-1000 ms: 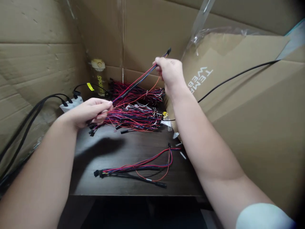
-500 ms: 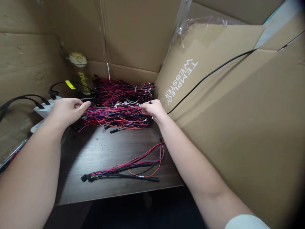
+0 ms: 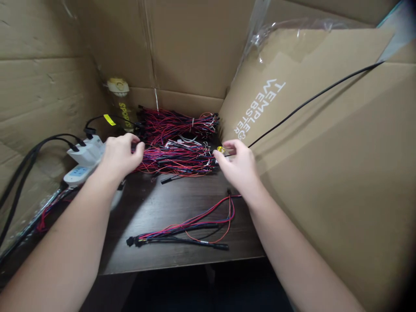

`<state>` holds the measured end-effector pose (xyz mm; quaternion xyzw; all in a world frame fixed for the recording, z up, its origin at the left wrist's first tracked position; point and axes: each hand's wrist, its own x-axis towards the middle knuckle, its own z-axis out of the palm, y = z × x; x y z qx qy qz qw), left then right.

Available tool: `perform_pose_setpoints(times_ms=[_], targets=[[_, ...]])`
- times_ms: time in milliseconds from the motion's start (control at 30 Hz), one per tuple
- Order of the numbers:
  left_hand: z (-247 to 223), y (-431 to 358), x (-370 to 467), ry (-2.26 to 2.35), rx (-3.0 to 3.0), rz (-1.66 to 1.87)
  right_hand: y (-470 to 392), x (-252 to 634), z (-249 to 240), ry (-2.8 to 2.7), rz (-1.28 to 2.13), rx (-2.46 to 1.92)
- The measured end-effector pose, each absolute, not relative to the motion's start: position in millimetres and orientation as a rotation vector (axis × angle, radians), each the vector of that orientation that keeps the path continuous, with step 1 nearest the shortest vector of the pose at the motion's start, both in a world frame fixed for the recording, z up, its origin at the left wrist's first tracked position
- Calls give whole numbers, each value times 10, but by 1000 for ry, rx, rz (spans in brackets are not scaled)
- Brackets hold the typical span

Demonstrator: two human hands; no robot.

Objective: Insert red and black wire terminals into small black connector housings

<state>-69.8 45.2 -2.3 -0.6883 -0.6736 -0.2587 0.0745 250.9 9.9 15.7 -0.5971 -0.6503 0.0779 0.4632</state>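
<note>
My left hand (image 3: 121, 154) is at the left end of the nearer wire bundle (image 3: 178, 160), its thumb and fingers apart; whether it touches the wires I cannot tell. Off the bundle's right end, my right hand (image 3: 238, 167) is open, with a gap between thumb and forefinger. The bundle is made of red, purple and black wires with white tips on the right. Just beside the right fingertips shows a small yellow item (image 3: 221, 149), partly hidden. Closer to me lies a separate wire harness (image 3: 182, 227) with black connectors.
A tied wire bundle (image 3: 175, 123) lies at the back, beside a bottle (image 3: 118, 104) with a pale lid. A white power strip (image 3: 86, 154) with black plugs is at left. Cardboard walls (image 3: 191, 47) surround the dark table (image 3: 146, 208); a black cable (image 3: 312, 99) crosses the right panel.
My right hand has come off the right part of the nearer bundle, moving right and opening. My left hand stays at the bundle's left end. The whole view has shifted slightly.
</note>
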Motion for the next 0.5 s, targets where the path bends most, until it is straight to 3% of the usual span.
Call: perform_pose_setpoints(times_ms=[200,500], targets=[[-400,586,-425,-1621,-2400,-548,-774,2909,-175,-1582,280,-1653],[-467,618,-366,-1581,-2548,-608,-823,2990,-803,-1786,58,-1563]])
